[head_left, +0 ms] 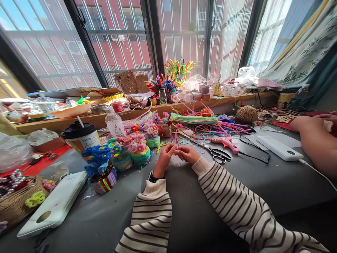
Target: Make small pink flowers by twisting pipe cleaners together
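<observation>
My left hand [164,159] and my right hand [188,154] meet above the grey table, fingertips pinched together. Between them rises a thin pink pipe-cleaner flower [178,125], its stem running down into both sets of fingers. Part of the stem is hidden by the fingertips. Just right of my right hand lie black-handled scissors [220,154], with a pink glue gun [228,143] behind them. To the left of my left hand stand small pots of pink fuzzy flowers [138,142] and a striped pot [103,181] of blue ones.
Bundled pipe cleaners [196,119] lie behind my hands, beside a twine ball [246,113]. A lidded cup [83,137], a bottle [114,123] and a white power bank [54,203] stand or lie left. Another power bank [279,147] is right, near another person's arm [317,140].
</observation>
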The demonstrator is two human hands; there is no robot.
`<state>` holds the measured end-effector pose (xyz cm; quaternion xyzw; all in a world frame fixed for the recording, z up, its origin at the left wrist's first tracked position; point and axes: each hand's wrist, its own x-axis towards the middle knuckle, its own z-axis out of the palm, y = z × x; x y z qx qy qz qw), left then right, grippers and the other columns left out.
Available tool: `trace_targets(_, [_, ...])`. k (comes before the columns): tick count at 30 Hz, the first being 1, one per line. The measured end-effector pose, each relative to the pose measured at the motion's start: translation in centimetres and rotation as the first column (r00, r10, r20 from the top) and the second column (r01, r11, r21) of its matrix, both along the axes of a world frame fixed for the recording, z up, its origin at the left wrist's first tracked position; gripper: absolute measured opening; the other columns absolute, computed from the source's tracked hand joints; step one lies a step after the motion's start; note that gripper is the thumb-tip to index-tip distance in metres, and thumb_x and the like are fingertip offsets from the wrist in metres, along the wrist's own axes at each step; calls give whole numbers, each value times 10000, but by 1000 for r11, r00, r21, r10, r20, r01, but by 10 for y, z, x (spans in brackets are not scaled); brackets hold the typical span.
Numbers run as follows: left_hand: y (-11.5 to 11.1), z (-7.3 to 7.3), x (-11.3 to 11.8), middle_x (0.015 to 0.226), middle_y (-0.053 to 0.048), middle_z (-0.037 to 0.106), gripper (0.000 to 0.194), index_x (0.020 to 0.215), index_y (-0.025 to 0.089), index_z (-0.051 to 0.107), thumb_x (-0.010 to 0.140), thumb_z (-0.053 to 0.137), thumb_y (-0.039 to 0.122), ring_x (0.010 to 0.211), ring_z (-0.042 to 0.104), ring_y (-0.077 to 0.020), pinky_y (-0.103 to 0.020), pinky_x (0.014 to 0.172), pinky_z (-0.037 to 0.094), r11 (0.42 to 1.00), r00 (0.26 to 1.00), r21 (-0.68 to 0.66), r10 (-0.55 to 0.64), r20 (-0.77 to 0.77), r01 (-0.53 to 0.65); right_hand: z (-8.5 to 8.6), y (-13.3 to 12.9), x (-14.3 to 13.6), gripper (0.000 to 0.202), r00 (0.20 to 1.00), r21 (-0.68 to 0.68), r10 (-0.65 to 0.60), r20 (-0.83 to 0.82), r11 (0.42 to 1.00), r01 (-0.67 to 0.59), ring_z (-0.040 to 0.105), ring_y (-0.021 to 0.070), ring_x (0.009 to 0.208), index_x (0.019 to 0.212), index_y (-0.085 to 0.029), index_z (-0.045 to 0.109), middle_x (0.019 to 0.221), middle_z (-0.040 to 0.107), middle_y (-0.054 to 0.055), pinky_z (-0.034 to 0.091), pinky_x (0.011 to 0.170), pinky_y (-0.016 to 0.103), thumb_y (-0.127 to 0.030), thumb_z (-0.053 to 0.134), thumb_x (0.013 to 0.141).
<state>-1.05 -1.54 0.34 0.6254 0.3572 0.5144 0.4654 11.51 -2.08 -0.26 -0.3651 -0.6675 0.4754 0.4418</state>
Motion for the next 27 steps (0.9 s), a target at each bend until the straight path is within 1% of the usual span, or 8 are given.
trace_targets(5, [0,-1,-1,587,35,478,232,590,177,490,658,507,399,581,431,-92,-214,608,348,999,1000,-18,29,8,-29,-3,0,0,398,1000,22,-7,4,1000,7,287,47,408,549,-171,436,436,352,-65,200,406,208,-556,509,617])
trace_targets(14, [4,-4,-1,592,44,474,189,596,173,495,635,539,353,585,426,-83,-206,615,345,997,995,-35,73,71,-71,-6,2,-2,392,999,18,2,-45,1000,-1,282,53,408,687,-166,559,419,342,-68,210,421,218,-545,543,587])
trace_targets(18, [5,-6,-2,633,31,495,172,670,167,527,632,550,333,618,448,-83,-206,633,352,996,988,-67,75,133,-66,-7,3,-1,381,999,29,4,-52,1000,-3,286,52,403,701,-155,570,413,346,-70,217,428,221,-522,543,602])
trace_targets(21, [5,-6,-2,631,28,496,182,672,161,534,634,554,337,617,452,-81,-209,636,354,997,988,-59,61,139,-53,-7,4,-1,381,999,28,-8,-43,1000,9,289,53,405,696,-155,567,415,354,-69,219,430,222,-522,545,600])
trace_targets(25, [4,-3,0,611,30,499,211,632,156,535,610,575,362,590,445,-78,-213,619,352,989,982,-55,142,121,-136,-10,6,-2,416,999,7,-43,-28,999,44,312,58,411,707,-153,554,413,378,-68,236,438,218,-551,538,588])
trace_targets(27, [3,-2,0,608,32,503,221,630,155,534,596,587,367,582,447,-77,-215,614,350,984,977,-67,170,128,-163,-10,7,-3,449,999,-6,-41,-10,999,41,315,58,409,733,-151,542,422,407,-64,241,437,214,-576,514,594])
